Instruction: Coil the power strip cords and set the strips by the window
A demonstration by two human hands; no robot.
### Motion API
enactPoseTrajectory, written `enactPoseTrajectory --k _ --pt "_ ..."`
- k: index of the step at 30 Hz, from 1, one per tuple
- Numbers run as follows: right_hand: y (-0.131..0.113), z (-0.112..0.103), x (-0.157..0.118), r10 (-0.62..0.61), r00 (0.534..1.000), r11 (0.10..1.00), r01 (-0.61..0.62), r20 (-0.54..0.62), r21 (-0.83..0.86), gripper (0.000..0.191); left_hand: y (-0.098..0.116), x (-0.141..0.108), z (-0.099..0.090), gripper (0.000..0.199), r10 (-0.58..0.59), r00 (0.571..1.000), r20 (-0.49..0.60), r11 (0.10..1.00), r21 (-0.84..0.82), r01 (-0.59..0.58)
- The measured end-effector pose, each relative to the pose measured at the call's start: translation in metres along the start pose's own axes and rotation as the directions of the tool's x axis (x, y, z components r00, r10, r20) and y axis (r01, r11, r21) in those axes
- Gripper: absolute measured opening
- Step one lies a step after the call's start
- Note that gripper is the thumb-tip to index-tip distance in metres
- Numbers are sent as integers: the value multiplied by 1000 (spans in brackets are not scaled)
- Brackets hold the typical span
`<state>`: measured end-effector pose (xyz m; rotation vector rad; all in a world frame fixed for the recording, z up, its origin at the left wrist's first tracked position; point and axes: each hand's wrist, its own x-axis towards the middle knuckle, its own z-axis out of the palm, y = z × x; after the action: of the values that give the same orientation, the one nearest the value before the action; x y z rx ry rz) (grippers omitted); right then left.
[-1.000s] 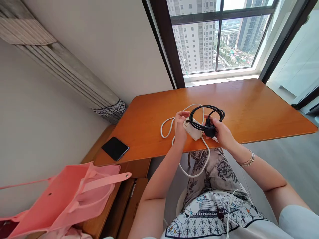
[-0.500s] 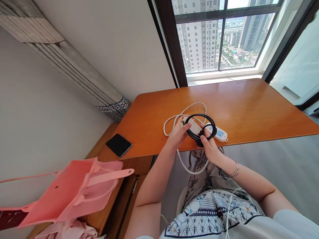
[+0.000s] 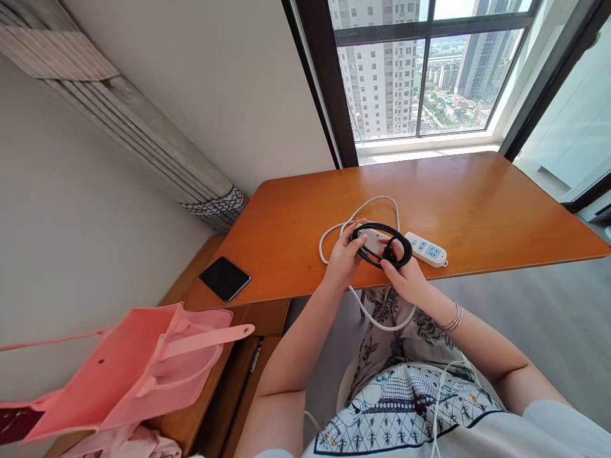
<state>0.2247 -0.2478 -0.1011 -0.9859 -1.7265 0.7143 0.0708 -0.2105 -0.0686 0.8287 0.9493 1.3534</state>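
Head view: two hands hold one coiled black cable.

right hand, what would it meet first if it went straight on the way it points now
Past the black cable coil it holds, the right hand would probably meet the pale block first, then the left hand, though depth is unclear in this one view.

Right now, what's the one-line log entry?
left hand: holding coiled black cable | right hand: holding same cable | power strip: on table, beside right hand
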Motion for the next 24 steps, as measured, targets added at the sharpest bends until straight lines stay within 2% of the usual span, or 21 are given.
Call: enactPoseTrajectory --k 5,7,11,14,16,18,20,22,24 --pt "-5 -20 9 17 999 986 -8 51 -168 39 -3 1 1 45 52 998 -26 998 19 -52" --pt "-5 -26 11 -26 1000 959 27 6 -284 44 -5 1 3 46 58 998 -26 998 14 -57" --pt "-4 -37 16 -165 979 869 86 -120 -487 66 -9 1 7 48 17 999 -48 1000 -6 -18" --pt "-5 -47 20 -160 975 838 53 -152 -544 70 -12 2 11 48 11 999 -39 1000 -1 -11" --pt "-8 -53 22 -108 987 880 41 -115 -473 63 -13 2 12 47 23 999 -23 1000 17 -23" --pt "-13 -57 23 -28 998 947 10 -52 -320 54 -15 2 12 46 32 999 -5 999 40 -32" --pt "-19 -60 22 76 997 988 -75 -1 -136 51 -15 2 12 47 50 999 10 997 57 -50" --pt "-25 -62 21 164 986 986 -165 34 27 54 -14 2 11 48 78 997 8 995 68 -79" --pt "-30 -63 21 188 982 974 -190 35 124 58 -12 1 11 49 95 995 -4 993 75 -94"
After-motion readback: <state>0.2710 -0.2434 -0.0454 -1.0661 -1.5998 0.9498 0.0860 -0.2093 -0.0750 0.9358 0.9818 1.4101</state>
